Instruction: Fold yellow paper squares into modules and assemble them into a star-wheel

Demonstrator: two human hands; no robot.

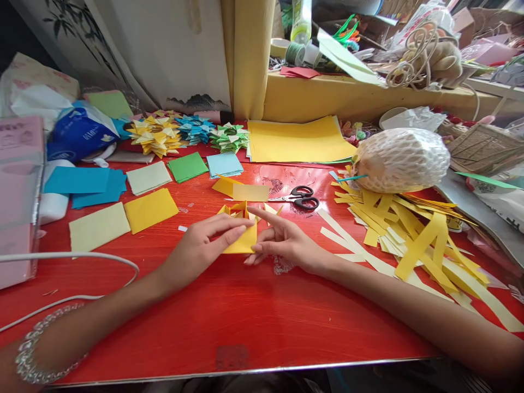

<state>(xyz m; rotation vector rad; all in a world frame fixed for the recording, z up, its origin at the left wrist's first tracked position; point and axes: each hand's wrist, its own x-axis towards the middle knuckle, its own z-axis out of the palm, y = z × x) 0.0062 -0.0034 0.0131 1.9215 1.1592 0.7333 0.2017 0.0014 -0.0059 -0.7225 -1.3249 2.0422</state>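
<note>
Between my two hands is a folded yellow paper piece (246,240), held low over the red table. My left hand (207,240) pinches it from the left, thumb and fingers closed at its upper part. From the right, my right hand (286,240) grips its edge between thumb and curled fingers, the index finger stretched along the top. Part of the paper is hidden behind my left fingers. Just beyond it lie a pale yellow paper rectangle (251,192) and a folded yellow strip (223,185). Black-handled scissors (301,198) lie behind my right hand.
Stacks of yellow (151,210), green (187,167) and blue paper (88,181) lie at the left. Folded paper stars (158,136) stand behind. Cut yellow strips (426,245) and a net-wrapped bundle (403,160) crowd the right. A white cable (82,255) crosses the left edge.
</note>
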